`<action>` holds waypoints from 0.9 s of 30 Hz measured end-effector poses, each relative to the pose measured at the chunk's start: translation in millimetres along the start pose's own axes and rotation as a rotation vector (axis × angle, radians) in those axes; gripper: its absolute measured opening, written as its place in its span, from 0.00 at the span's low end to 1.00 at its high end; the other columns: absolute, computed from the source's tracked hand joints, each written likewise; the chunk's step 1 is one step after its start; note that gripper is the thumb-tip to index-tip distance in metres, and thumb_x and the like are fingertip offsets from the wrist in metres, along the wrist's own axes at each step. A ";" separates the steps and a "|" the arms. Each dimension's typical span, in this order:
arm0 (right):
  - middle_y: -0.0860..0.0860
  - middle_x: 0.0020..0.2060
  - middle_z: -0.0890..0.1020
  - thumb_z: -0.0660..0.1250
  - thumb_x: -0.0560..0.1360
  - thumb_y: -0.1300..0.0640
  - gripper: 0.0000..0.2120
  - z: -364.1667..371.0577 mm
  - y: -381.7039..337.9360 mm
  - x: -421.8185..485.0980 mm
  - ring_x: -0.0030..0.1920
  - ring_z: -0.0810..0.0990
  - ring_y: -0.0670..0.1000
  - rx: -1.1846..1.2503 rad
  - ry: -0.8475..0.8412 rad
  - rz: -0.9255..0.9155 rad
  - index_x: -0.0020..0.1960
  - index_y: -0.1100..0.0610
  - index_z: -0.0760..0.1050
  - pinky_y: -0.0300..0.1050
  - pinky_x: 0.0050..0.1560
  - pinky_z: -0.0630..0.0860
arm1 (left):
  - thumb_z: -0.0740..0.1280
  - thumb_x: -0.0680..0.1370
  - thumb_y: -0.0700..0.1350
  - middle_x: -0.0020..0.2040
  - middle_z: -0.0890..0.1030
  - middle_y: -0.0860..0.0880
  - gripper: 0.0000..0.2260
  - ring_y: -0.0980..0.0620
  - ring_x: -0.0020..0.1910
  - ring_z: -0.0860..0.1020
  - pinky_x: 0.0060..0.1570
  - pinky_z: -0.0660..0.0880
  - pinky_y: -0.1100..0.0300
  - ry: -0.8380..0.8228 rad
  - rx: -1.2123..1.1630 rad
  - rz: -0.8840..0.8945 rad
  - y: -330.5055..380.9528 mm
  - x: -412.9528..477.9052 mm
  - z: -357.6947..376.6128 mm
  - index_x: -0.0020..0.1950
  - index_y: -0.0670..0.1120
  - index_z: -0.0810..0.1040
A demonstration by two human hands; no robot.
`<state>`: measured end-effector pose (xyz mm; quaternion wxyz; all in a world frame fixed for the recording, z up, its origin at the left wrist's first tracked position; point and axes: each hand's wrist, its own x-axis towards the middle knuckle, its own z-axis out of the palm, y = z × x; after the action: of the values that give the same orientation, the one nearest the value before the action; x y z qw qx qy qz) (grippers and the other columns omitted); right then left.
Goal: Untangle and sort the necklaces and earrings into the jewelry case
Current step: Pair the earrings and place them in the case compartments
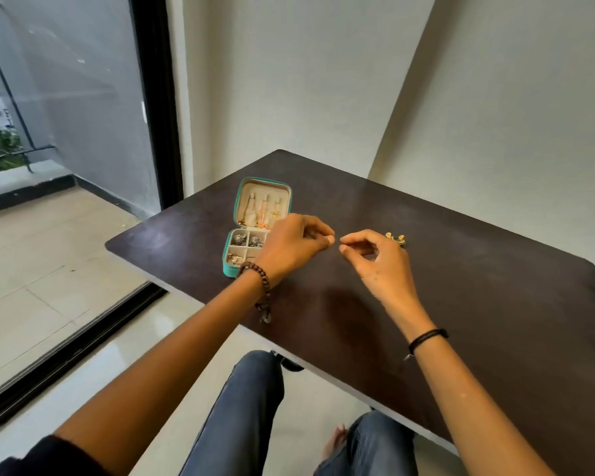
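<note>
Fingers (328, 239) pinched narrow, contents unclear; left hand (289, 245) overlaps jewelry case (230, 269), earrings (395, 238) just behind right hand (382, 266).

Dark brown table (461, 304); open teal jewelry case (228, 267) near left edge, gold earrings (395, 238) apart, rightward.

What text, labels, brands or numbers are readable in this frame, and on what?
None readable.
Teal jewelry case: no logo or label visible on its rim or lining.
Dark table: no print.
White patch on the window frame: too small to tell if it carries text.
</note>
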<state>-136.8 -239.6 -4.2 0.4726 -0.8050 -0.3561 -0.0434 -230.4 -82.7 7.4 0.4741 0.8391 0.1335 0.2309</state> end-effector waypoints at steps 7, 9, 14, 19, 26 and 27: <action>0.41 0.44 0.85 0.75 0.76 0.57 0.04 -50.5 61.7 8.4 0.44 0.82 0.37 -0.086 0.091 0.130 0.49 0.50 0.85 0.25 0.45 0.74 | 0.72 0.77 0.44 0.37 0.82 0.54 0.05 0.69 0.32 0.77 0.34 0.69 0.78 -0.119 -0.033 -0.032 10.0 35.7 77.2 0.52 0.47 0.85; 0.42 0.44 0.85 0.75 0.75 0.57 0.04 -59.1 78.5 14.6 0.44 0.83 0.39 -0.073 0.127 0.188 0.49 0.51 0.85 0.29 0.47 0.77 | 0.71 0.77 0.44 0.39 0.82 0.53 0.06 0.65 0.37 0.78 0.38 0.71 0.77 -0.121 -0.031 -0.071 6.5 46.2 95.5 0.53 0.46 0.84; 0.47 0.45 0.84 0.72 0.78 0.56 0.06 -65.0 111.1 29.1 0.45 0.82 0.41 -0.038 0.279 0.300 0.54 0.56 0.82 0.28 0.41 0.76 | 0.66 0.80 0.44 0.52 0.83 0.48 0.12 0.51 0.53 0.80 0.58 0.77 0.57 0.006 0.012 -0.149 -6.3 73.2 131.9 0.62 0.43 0.77; 0.49 0.46 0.84 0.71 0.79 0.53 0.08 -63.6 128.9 53.5 0.42 0.78 0.38 -0.082 0.349 0.317 0.54 0.57 0.82 0.26 0.41 0.74 | 0.64 0.81 0.42 0.54 0.83 0.46 0.10 0.50 0.53 0.81 0.58 0.78 0.54 0.068 0.043 -0.097 -11.8 101.3 149.9 0.61 0.42 0.79; 0.50 0.43 0.84 0.72 0.77 0.46 0.12 -60.3 142.3 79.6 0.42 0.82 0.45 -0.181 0.278 0.266 0.48 0.55 0.85 0.40 0.49 0.78 | 0.66 0.80 0.51 0.53 0.82 0.49 0.13 0.53 0.49 0.80 0.52 0.78 0.57 0.016 0.162 0.020 -7.6 124.7 165.5 0.59 0.46 0.82; 0.50 0.44 0.84 0.72 0.77 0.46 0.11 -59.8 145.3 81.4 0.42 0.81 0.45 -0.205 0.259 0.257 0.48 0.54 0.85 0.39 0.48 0.77 | 0.67 0.80 0.52 0.52 0.80 0.49 0.13 0.54 0.49 0.79 0.51 0.78 0.58 -0.002 0.184 0.042 -8.6 127.0 166.7 0.58 0.46 0.83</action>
<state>28.9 -287.1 -44.3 0.4315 -0.8754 -0.1807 -0.1218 -35.8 -144.4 -40.8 0.3901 0.8819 0.1363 0.2268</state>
